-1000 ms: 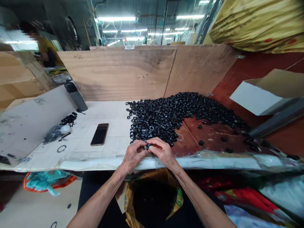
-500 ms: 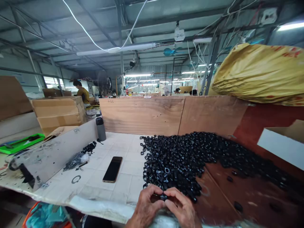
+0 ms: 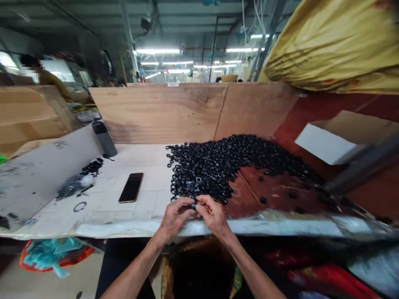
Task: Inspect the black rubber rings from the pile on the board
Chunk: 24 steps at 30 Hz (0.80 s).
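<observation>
At the front edge of the table, my left hand (image 3: 177, 215) and my right hand (image 3: 212, 212) meet, fingertips pinched together. Between them is a small black part (image 3: 193, 205), mostly covered by the fingers; in the earlier view it looks like a short black ring-like piece. Both hands are closed on it. Just beyond the fingertips spreads a large pile of small black ring-shaped parts (image 3: 205, 166), reaching to the back board and off to the right.
A phone (image 3: 131, 187), a flat ring (image 3: 80, 206), a plastic bag of black bits (image 3: 70, 185) and a grey bottle (image 3: 106, 139) lie or stand to the left. An open white carton (image 3: 327, 141) sits at right. Below the edge is an orange-rimmed container (image 3: 56, 253).
The camera has tipped downward, so the table sits higher and my forearms and the space below the edge show. My hands keep the small black part pinched between them.
</observation>
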### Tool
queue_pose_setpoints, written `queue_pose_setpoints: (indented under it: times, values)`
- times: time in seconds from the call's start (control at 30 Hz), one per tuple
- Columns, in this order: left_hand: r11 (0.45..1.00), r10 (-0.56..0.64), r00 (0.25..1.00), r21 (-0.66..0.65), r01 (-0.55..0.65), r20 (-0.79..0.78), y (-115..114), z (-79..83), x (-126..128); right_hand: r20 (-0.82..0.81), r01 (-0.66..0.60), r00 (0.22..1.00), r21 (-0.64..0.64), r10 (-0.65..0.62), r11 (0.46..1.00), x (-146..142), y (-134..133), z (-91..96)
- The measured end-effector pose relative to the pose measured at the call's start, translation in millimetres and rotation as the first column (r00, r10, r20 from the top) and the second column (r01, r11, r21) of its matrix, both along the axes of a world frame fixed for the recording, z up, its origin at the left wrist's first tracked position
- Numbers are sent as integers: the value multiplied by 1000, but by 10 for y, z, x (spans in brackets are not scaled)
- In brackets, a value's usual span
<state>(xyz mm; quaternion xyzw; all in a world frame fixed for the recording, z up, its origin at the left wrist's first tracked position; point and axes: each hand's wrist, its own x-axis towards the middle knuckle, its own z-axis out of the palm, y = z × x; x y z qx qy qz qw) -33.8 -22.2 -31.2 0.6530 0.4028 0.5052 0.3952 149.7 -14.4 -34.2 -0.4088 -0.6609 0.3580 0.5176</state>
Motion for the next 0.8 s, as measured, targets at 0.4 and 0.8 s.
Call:
queue_pose_setpoints:
  times: [0.4,0.8]
  values:
    - [996,-42,999,77,44,-31,-17,35,14,220,26,974,156,-61,987,21,-63,36]
    - [999,-32,999,4,32,13,-34,57,38,258,81,959,154,-119,985,35,-129,84]
